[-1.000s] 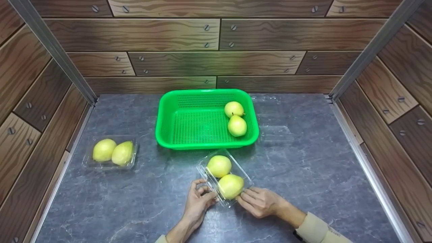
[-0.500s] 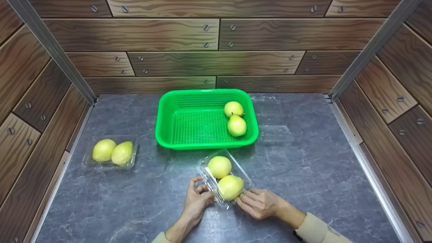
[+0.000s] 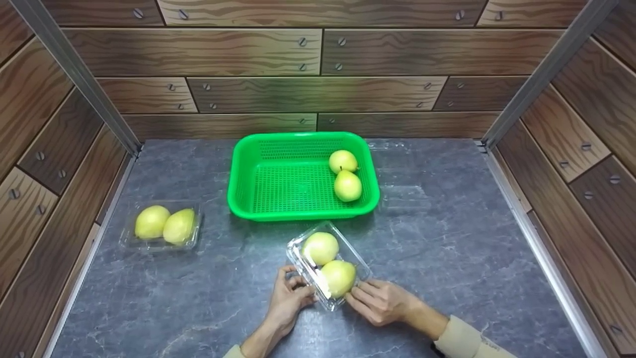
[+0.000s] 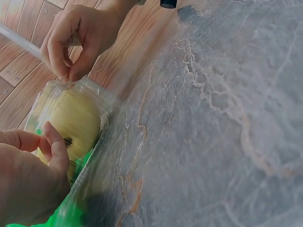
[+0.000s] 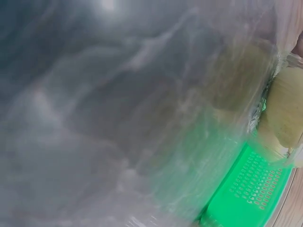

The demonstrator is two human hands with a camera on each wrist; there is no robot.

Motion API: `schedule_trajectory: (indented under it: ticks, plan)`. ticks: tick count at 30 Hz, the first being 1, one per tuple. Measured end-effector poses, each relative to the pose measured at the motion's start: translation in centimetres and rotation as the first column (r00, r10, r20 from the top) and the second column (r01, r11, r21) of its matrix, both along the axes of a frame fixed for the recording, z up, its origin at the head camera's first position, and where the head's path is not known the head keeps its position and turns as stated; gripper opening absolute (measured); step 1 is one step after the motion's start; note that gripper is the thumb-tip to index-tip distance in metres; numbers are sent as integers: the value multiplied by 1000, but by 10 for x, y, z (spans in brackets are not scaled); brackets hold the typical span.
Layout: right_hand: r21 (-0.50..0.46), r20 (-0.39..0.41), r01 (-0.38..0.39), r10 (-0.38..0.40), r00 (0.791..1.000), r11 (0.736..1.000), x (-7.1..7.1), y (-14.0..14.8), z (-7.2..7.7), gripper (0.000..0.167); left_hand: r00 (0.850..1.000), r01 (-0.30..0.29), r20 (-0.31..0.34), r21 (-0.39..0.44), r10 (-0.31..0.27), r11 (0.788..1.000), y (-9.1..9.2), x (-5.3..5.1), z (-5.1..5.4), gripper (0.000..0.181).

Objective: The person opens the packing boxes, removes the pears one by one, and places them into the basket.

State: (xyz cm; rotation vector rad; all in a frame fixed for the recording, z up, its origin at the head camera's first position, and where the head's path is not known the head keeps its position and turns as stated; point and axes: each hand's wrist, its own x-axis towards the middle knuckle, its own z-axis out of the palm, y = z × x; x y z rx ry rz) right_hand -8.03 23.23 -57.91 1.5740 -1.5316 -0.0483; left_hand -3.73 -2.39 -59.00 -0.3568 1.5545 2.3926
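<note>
A clear plastic clamshell container [image 3: 351,252] sits at an angle in front of the basket, with a far pear [image 3: 321,248] and a near pear [image 3: 338,278] inside. My left hand [image 3: 290,303] is at its left long edge, thumb and forefinger pinching the rim; the left wrist view shows these fingertips close together beside a pear [image 4: 78,118]. With bunched fingertips, my right hand [image 3: 381,302] pinches the near right corner. Whether the lid is fastened cannot be made out. In the right wrist view the container's edge is blurred, and a pear [image 5: 286,106] shows at the right.
Behind the container stands a green plastic basket [image 3: 304,216] with two pears [image 3: 348,186] at its right end. Another clear container [image 3: 161,244] holding two pears lies to the left. Clear plastic packaging [image 3: 405,196] lies right of the basket. Wood-patterned walls [image 3: 248,94] enclose the grey table.
The container has shifted slightly toward me and left, and glare along its left edge has grown. My left hand has made small movements at that edge; the right stays at its corner.
</note>
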Motion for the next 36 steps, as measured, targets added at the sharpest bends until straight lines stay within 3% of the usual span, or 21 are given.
schedule_trajectory:
  ticks: [11,36]
  plan:
    - [45,-56,22,-19,998,999,1,3,3,32,999,-23,-25,4,23,1000,4,2,0,62]
    - [35,-79,8,-5,997,999,-1,6,0,33,999,-31,-26,1,31,1000,6,3,1,61]
